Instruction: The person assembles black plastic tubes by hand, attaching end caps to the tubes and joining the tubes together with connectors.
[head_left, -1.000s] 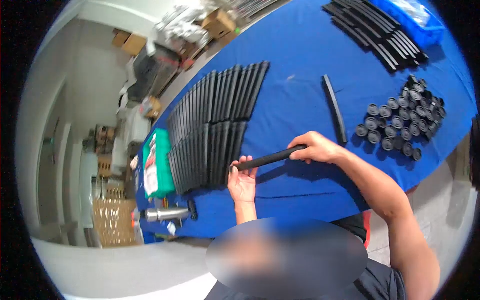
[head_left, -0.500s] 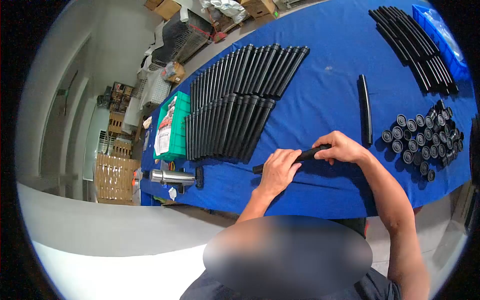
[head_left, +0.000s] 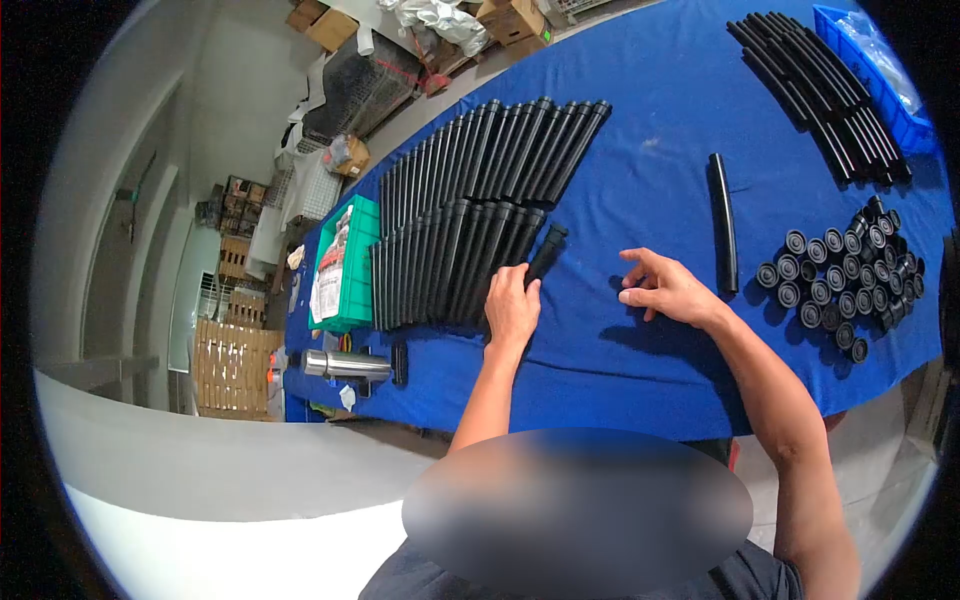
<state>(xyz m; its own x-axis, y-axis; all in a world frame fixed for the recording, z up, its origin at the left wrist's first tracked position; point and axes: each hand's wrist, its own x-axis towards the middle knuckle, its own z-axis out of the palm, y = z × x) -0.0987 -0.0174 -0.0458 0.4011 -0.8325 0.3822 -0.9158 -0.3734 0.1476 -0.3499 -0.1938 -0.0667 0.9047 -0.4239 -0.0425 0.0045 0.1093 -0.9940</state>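
Observation:
My left hand (head_left: 513, 305) is closed around a black tube (head_left: 547, 248) with a wider capped end. The tube lies slanted at the right end of the front row of capped black tubes (head_left: 460, 250); my fingers hide its lower part. Over the blue cloth, my right hand (head_left: 668, 287) is held with thumb and fingers apart and nothing between them. To its right lies a single black tube without a cap (head_left: 724, 225). Beyond that sits a cluster of round black caps (head_left: 840, 275), most with their ringed faces showing.
Plain black tubes (head_left: 805, 90) are heaped at the far right beside a blue crate (head_left: 900, 115). On the left stand a green bin (head_left: 362, 265) with printed paper in it and a steel flask (head_left: 345, 364) lying down. A blue cloth (head_left: 640, 385) covers the table.
My left hand has carried the tube left and turned it from crosswise to slanting alongside the rows. My right hand has let go of the tube and opened.

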